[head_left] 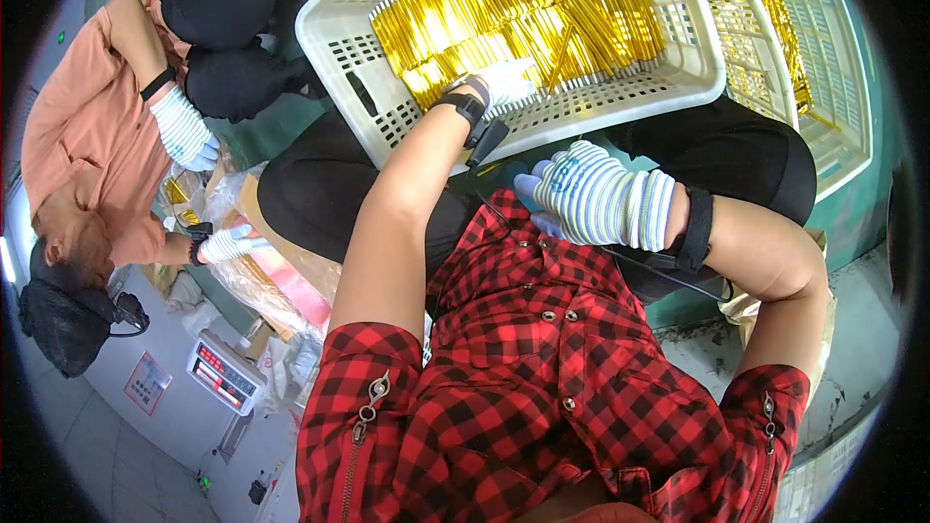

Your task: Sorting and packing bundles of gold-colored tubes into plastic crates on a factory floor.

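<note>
My left hand [506, 83], in a pale glove, reaches over the near wall of a white plastic basket [402, 121] and rests on the shiny gold tubes [523, 0] packed inside. Glare washes out its fingers, so their grip is unclear. Several tubes lie crosswise on top of the neat rows, close to this hand. My right hand [603, 196], in a blue-and-white striped glove, hovers over my lap outside the basket. Its fingers are loosely bent and slightly apart, with nothing visible in them. Black bands circle both wrists; a small black device [484, 140] hangs at the left one.
More white baskets with gold tubes [775, 29] stand at the right. At the left a co-worker [107, 126] in striped gloves bends over a box [310, 271] with plastic wrapping. A scale with a red-lit display [225, 375] is beyond. My knees flank the basket.
</note>
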Available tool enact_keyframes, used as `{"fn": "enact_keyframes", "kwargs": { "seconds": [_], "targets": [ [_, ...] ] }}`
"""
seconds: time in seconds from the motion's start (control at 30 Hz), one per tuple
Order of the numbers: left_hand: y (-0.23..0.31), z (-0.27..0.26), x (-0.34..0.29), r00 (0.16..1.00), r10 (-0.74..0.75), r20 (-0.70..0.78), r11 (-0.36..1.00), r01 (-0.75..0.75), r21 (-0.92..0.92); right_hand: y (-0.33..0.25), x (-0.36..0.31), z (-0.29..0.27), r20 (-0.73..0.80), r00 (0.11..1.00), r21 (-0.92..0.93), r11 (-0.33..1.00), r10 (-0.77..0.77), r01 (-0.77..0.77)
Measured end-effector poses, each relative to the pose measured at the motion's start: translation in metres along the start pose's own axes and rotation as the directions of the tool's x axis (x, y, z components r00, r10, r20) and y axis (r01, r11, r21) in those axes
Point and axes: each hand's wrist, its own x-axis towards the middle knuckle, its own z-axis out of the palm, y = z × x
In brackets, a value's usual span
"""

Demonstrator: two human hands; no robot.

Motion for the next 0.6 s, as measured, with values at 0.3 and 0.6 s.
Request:
{"fn": "enact_keyframes", "kwargs": {
  "seconds": [0.3, 0.6],
  "targets": [
    [0.004, -0.004, 0.018, 1.000, -0.016, -0.021, 1.000, 0.016, 0.023, 0.000, 0.000, -0.003, 0.041, 0.999, 0.006, 1.000, 0.008, -0.009],
    [0.010, -0.012, 0.050, 0.877, -0.338, -0.341, 0.831, 0.109, -0.545, -0.002, 0.003, -0.001, 0.033, 0.999, 0.029, 1.000, -0.007, 0.006]
  ]
}}
